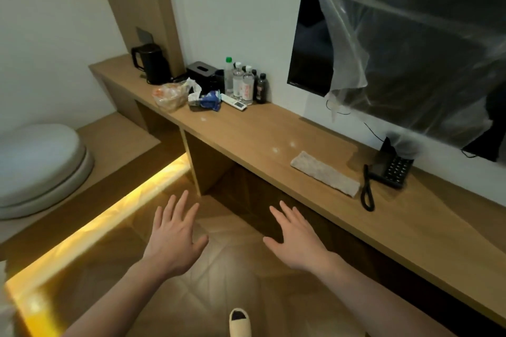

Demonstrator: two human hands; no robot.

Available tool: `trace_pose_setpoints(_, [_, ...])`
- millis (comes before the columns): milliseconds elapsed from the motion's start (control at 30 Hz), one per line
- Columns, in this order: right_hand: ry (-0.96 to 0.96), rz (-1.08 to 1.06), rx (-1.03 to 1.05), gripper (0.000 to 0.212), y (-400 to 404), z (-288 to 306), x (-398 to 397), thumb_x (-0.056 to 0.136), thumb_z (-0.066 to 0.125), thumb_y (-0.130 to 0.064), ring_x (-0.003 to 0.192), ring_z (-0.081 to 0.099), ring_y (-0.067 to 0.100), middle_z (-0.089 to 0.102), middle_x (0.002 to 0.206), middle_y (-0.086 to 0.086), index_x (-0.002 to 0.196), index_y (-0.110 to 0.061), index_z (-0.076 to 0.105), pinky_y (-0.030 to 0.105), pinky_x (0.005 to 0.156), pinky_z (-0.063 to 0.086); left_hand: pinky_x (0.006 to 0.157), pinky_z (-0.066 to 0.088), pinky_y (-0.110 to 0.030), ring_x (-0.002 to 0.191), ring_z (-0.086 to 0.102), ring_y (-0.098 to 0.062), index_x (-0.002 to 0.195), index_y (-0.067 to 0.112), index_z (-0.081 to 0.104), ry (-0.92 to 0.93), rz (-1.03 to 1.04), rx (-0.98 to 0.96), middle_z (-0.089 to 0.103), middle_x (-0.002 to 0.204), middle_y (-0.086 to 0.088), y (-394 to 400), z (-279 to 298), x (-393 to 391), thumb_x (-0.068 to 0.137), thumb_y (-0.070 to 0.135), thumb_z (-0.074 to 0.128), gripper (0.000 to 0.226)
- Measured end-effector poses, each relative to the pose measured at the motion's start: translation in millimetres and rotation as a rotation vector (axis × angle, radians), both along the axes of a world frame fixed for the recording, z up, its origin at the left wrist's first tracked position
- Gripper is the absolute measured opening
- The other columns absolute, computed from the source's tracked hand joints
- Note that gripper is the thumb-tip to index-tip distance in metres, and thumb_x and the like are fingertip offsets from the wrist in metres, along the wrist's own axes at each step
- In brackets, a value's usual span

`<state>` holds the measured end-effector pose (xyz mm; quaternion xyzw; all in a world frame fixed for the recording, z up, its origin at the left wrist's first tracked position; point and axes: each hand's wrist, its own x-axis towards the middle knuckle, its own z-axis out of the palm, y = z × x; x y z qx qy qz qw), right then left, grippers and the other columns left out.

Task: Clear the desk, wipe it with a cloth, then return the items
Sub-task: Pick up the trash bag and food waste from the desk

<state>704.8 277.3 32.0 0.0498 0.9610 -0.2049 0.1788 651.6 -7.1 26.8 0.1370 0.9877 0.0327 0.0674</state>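
Observation:
A long wooden desk (260, 139) runs along the wall. A folded grey cloth (324, 173) lies flat on it, right of centre. Further left stand a black kettle (150, 63), a black tissue box (201, 71), several bottles (243, 82), a white remote (234, 102), a clear plastic bag (168, 96) and a blue-white wrapper (206, 100). A black telephone (390, 167) sits at the right. My left hand (175, 235) and my right hand (295, 238) hover palm-down with fingers spread in front of the desk, holding nothing.
A wall-mounted TV (397, 49) partly draped in clear plastic film hangs above the desk. A white rounded seat (38, 167) rests on a raised platform with a glowing light strip (109, 213). A slippered foot (239, 323) stands on the wooden floor.

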Motion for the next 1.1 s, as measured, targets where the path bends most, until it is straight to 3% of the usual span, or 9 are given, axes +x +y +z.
trace_pose_setpoints(167, [-0.03, 0.084, -0.014, 0.081, -28, 1, -92, 0.101, 0.048, -0.06, 0.158, -0.012, 0.022, -0.013, 0.172, -0.008, 0.164, -0.038, 0.002, 0.049, 0.128, 0.004, 0.127, -0.008, -0.051, 0.155, -0.023, -0.026, 0.164, 0.034, 0.009, -0.014, 0.078, -0.042, -0.022, 0.17, -0.001, -29, 12, -72, 0.086, 0.076, 0.016, 0.088])
trace_pose_setpoints(367, [-0.023, 0.193, -0.008, 0.082, -77, -1, -188, 0.1, 0.05, -0.061, 0.158, -0.01, 0.023, -0.012, 0.172, -0.007, 0.164, -0.038, 0.003, 0.05, 0.128, 0.006, 0.127, -0.004, -0.051, 0.157, -0.014, -0.026, 0.163, 0.035, 0.018, 0.035, 0.214, -0.016, -0.012, 0.171, 0.0, -79, 23, -134, 0.094, 0.073, 0.034, 0.08])
trace_pose_setpoints(567, [-0.016, 0.26, -0.034, 0.081, -127, 7, -268, 0.1, 0.05, -0.059, 0.158, -0.011, 0.022, -0.012, 0.172, -0.008, 0.164, -0.038, 0.004, 0.049, 0.128, 0.005, 0.128, -0.002, -0.052, 0.157, -0.015, -0.027, 0.163, 0.038, 0.015, 0.006, 0.289, -0.037, -0.015, 0.171, 0.001, -126, 30, -200, 0.095, 0.074, 0.032, 0.079])
trace_pose_setpoints(700, [-0.018, 0.241, -0.021, 0.082, -163, 3, -318, 0.1, 0.051, -0.06, 0.159, -0.008, 0.022, -0.011, 0.172, -0.008, 0.164, -0.038, 0.005, 0.048, 0.129, 0.009, 0.128, -0.003, -0.052, 0.157, -0.018, -0.026, 0.163, 0.038, 0.009, -0.02, 0.259, -0.035, -0.02, 0.17, 0.001, -157, 30, -252, 0.088, 0.076, 0.018, 0.085])
trace_pose_setpoints(867, [-0.018, 0.172, -0.028, 0.081, -214, -2, -380, 0.1, 0.05, -0.06, 0.159, -0.006, 0.021, -0.009, 0.172, -0.009, 0.164, -0.039, 0.006, 0.046, 0.129, 0.011, 0.128, -0.003, -0.052, 0.157, -0.018, -0.027, 0.163, 0.035, 0.01, -0.041, 0.199, -0.013, -0.019, 0.17, -0.001, -211, 32, -329, 0.097, 0.07, 0.034, 0.078])
trace_pose_setpoints(1100, [-0.015, 0.028, -0.059, 0.081, -273, 0, -439, 0.098, 0.051, -0.062, 0.159, -0.003, 0.02, -0.005, 0.172, -0.009, 0.163, -0.041, 0.008, 0.043, 0.127, 0.012, 0.123, -0.012, -0.049, 0.156, -0.018, -0.027, 0.163, 0.036, 0.014, -0.06, 0.08, -0.006, -0.018, 0.17, 0.0, -281, 22, -432, 0.096, 0.073, 0.032, 0.079])
